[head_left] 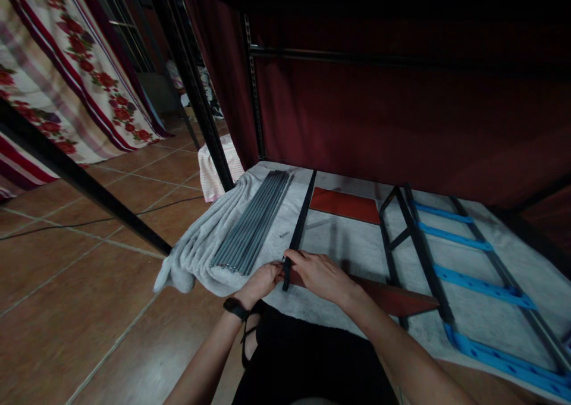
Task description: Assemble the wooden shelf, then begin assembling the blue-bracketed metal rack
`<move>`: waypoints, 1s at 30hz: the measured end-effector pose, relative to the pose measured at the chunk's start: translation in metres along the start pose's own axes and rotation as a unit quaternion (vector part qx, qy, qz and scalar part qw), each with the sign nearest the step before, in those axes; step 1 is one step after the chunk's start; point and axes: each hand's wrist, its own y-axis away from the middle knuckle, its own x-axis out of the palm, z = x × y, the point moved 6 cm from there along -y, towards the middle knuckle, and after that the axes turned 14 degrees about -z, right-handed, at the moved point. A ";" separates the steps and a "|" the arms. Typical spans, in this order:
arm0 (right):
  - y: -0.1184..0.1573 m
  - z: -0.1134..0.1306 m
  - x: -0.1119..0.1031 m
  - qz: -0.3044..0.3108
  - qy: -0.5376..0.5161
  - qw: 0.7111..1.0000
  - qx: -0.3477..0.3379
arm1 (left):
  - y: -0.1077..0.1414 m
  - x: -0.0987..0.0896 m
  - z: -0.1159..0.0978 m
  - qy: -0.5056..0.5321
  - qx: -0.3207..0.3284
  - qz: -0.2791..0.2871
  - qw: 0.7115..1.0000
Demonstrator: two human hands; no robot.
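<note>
My left hand [264, 279], a dark band on its wrist, is closed at the left side of a black metal bar [302, 214], near its front end. Whatever its fingertips pinch is hidden. From the right, my right hand [322, 275] grips the same bar, thumb and fingers around it. A front reddish-brown board [392, 298] runs from the bar beneath my right arm to another black bar [389, 251]. Farther back, an orange-red board [345, 204] spans the two bars. Small metal pieces [284, 235] lie left of my hands.
Grey metal rods [255, 223] lie bundled on the grey blanket [332, 238] at left. At right stands a black frame [422, 256] with bright blue crosspieces [484, 286]. Black posts [196, 78] rise at left, and a dark red curtain [401, 119] hangs behind.
</note>
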 end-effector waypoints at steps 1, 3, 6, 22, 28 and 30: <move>0.000 0.000 0.001 -0.001 0.000 1.000 0.001 | 0.000 -0.001 0.000 0.003 -0.001 -0.001 1.000; 0.000 -0.001 0.001 -0.001 -0.001 1.000 0.001 | 0.000 -0.002 -0.001 0.007 0.000 0.001 1.000; -0.001 -0.001 0.002 -0.001 -0.002 1.000 0.000 | 0.001 -0.002 -0.003 0.017 0.006 0.007 1.000; 0.000 -0.002 0.003 -0.006 -0.002 1.000 0.001 | 0.000 0.002 0.002 -0.001 0.012 0.004 1.000; 0.001 -0.002 0.002 -0.007 -0.001 1.000 -0.003 | 0.002 -0.008 -0.001 0.035 -0.015 -0.027 0.999; 0.001 -0.002 0.002 -0.007 -0.004 1.000 -0.002 | 0.002 -0.022 -0.004 0.081 -0.051 -0.089 0.991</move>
